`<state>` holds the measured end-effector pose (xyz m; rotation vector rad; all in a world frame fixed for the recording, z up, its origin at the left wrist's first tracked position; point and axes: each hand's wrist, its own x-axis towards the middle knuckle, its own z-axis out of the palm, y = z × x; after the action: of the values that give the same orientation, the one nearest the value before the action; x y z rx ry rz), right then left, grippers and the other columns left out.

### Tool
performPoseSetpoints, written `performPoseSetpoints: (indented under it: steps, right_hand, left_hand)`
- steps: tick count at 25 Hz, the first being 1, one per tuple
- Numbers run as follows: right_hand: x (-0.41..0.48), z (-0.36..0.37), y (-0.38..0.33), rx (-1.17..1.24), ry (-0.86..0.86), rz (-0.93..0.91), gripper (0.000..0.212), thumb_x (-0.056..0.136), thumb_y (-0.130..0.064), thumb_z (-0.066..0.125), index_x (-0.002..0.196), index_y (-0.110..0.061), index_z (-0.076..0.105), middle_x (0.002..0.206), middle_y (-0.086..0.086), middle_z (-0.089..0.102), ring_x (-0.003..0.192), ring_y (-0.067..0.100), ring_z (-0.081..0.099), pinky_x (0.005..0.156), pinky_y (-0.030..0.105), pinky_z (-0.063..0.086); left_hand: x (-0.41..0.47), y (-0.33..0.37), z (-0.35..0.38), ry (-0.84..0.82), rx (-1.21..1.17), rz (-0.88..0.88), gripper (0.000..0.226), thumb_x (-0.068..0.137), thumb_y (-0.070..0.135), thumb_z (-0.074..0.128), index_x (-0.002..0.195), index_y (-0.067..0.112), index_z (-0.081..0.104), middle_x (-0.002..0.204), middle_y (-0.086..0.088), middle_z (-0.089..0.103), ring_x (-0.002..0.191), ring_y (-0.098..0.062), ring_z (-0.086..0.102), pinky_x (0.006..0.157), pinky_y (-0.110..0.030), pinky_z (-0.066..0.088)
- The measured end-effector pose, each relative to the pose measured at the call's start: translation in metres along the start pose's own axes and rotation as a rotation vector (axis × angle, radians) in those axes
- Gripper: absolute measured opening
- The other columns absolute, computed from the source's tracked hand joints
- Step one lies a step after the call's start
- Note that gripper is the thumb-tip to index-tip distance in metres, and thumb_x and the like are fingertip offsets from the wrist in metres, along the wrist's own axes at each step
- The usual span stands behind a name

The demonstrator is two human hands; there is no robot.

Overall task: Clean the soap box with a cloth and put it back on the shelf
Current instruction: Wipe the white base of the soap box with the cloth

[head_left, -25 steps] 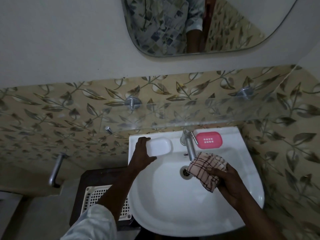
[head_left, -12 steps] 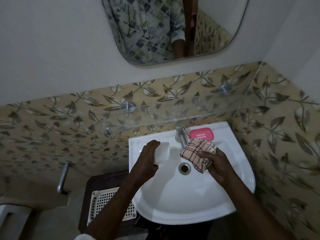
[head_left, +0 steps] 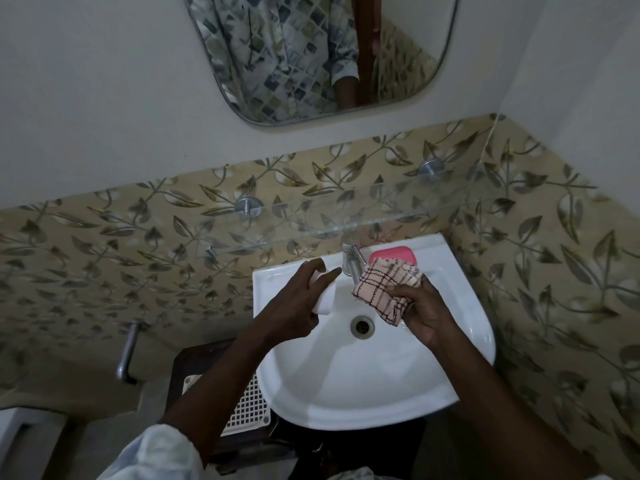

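My left hand point(head_left: 298, 299) grips a white soap box point(head_left: 325, 299), held upright on its edge above the left side of the white sink point(head_left: 460, 306). Much of the box is hidden by my fingers. My right hand point(head_left: 424, 313) holds a bunched pink checked cloth point(head_left: 386, 289) over the basin, just right of the box and apart from it. A pink soap box part point(head_left: 394, 253) lies on the sink's back rim, partly behind the cloth. The glass shelf point(head_left: 311, 223) runs along the tiled wall above the sink.
A metal tap point(head_left: 353, 261) stands between my hands at the back of the sink, with the drain point(head_left: 362, 326) below. A mirror point(head_left: 311, 53) hangs above. A white grid basket point(head_left: 247, 403) on a dark stand sits left of the sink, and a metal handle point(head_left: 126, 351) further left.
My left hand picked the white soap box off the sink's rim and raised it on edge over the basin. My right hand brought the cloth up and closer to it.
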<state>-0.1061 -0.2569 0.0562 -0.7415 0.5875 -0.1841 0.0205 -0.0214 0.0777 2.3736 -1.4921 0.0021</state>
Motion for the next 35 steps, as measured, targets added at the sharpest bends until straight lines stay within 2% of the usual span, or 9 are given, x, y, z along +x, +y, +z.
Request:
performPoseSetpoints:
  steps: [6, 13, 19, 25, 28, 30, 32, 33, 35]
  right_hand:
    - [-0.006, -0.004, -0.001, -0.04, -0.013, 0.023, 0.049, 0.078, 0.021, 0.05, 0.124, 0.009, 0.056, 0.128, 0.031, 0.059, 0.119, 0.046, 0.056, 0.102, 0.055, 0.044]
    - [-0.009, -0.005, -0.006, 0.016, -0.063, -0.001, 0.05, 0.079, 0.013, 0.062, 0.128, 0.005, 0.056, 0.128, 0.026, 0.061, 0.118, 0.041, 0.058, 0.099, 0.049, 0.049]
    - [-0.007, -0.01, -0.005, 0.004, 0.002, 0.007, 0.052, 0.076, 0.021, 0.058, 0.126, 0.008, 0.055, 0.128, 0.03, 0.059, 0.109, 0.039, 0.062, 0.087, 0.043, 0.055]
    - [-0.004, -0.013, -0.008, 0.034, 0.003, 0.002, 0.051, 0.077, 0.02, 0.056, 0.126, 0.006, 0.057, 0.125, 0.028, 0.061, 0.11, 0.039, 0.062, 0.084, 0.041, 0.057]
    - [-0.002, -0.014, -0.006, 0.042, 0.018, 0.013, 0.05, 0.078, 0.021, 0.055, 0.126, 0.007, 0.056, 0.124, 0.028, 0.062, 0.106, 0.038, 0.063, 0.083, 0.041, 0.056]
    - [-0.001, -0.011, -0.004, 0.018, 0.035, 0.003, 0.047, 0.078, 0.021, 0.055, 0.123, 0.008, 0.058, 0.121, 0.028, 0.064, 0.104, 0.038, 0.064, 0.084, 0.041, 0.056]
    - [-0.002, -0.005, -0.003, -0.039, 0.046, -0.032, 0.042, 0.079, 0.02, 0.057, 0.119, 0.007, 0.061, 0.114, 0.025, 0.068, 0.101, 0.038, 0.066, 0.082, 0.041, 0.056]
    - [-0.003, 0.002, -0.002, -0.079, 0.034, -0.057, 0.041, 0.079, 0.019, 0.058, 0.117, 0.005, 0.062, 0.111, 0.023, 0.07, 0.101, 0.038, 0.066, 0.082, 0.041, 0.056]
    - [-0.005, 0.024, 0.0, -0.176, -0.011, -0.112, 0.04, 0.08, 0.018, 0.06, 0.115, -0.001, 0.065, 0.109, 0.019, 0.072, 0.101, 0.035, 0.068, 0.085, 0.043, 0.055]
  left_hand:
    - [0.005, 0.014, -0.006, 0.076, -0.003, -0.017, 0.093, 0.064, 0.007, 0.069, 0.15, 0.005, 0.034, 0.149, -0.015, 0.039, 0.135, -0.032, 0.04, 0.111, -0.043, 0.036]
    - [0.013, 0.015, -0.005, 0.111, -0.005, 0.048, 0.083, 0.068, 0.014, 0.069, 0.146, 0.006, 0.041, 0.143, -0.012, 0.044, 0.134, -0.032, 0.041, 0.11, -0.044, 0.037]
    - [0.015, 0.016, -0.004, 0.128, 0.029, 0.103, 0.082, 0.072, 0.013, 0.068, 0.148, 0.006, 0.039, 0.141, -0.014, 0.046, 0.131, -0.033, 0.042, 0.105, -0.049, 0.04]
    - [0.018, 0.019, -0.013, 0.333, -0.093, 0.046, 0.082, 0.08, 0.026, 0.068, 0.153, 0.019, 0.031, 0.149, -0.006, 0.037, 0.139, -0.022, 0.038, 0.109, -0.029, 0.039]
    - [0.006, 0.02, 0.011, 0.067, -0.117, -0.148, 0.094, 0.075, 0.027, 0.073, 0.155, 0.025, 0.023, 0.146, -0.007, 0.04, 0.13, -0.024, 0.047, 0.105, -0.033, 0.045]
    - [0.0, 0.018, 0.023, 0.076, -0.424, -0.43, 0.094, 0.075, 0.023, 0.075, 0.155, 0.028, 0.026, 0.137, 0.001, 0.046, 0.117, -0.014, 0.053, 0.096, -0.032, 0.049]
    - [-0.002, 0.012, 0.021, 0.271, -0.952, -0.663, 0.078, 0.079, 0.02, 0.062, 0.149, 0.043, 0.034, 0.137, 0.011, 0.053, 0.114, -0.006, 0.058, 0.091, -0.029, 0.051]
    - [-0.002, 0.011, 0.021, 0.35, -1.169, -0.703, 0.07, 0.081, 0.021, 0.054, 0.144, 0.047, 0.04, 0.138, 0.012, 0.056, 0.115, -0.006, 0.059, 0.092, -0.033, 0.051]
    - [-0.001, 0.012, 0.023, 0.431, -1.522, -0.779, 0.052, 0.088, 0.024, 0.047, 0.139, 0.029, 0.051, 0.131, -0.005, 0.063, 0.112, -0.025, 0.062, 0.092, -0.048, 0.05]
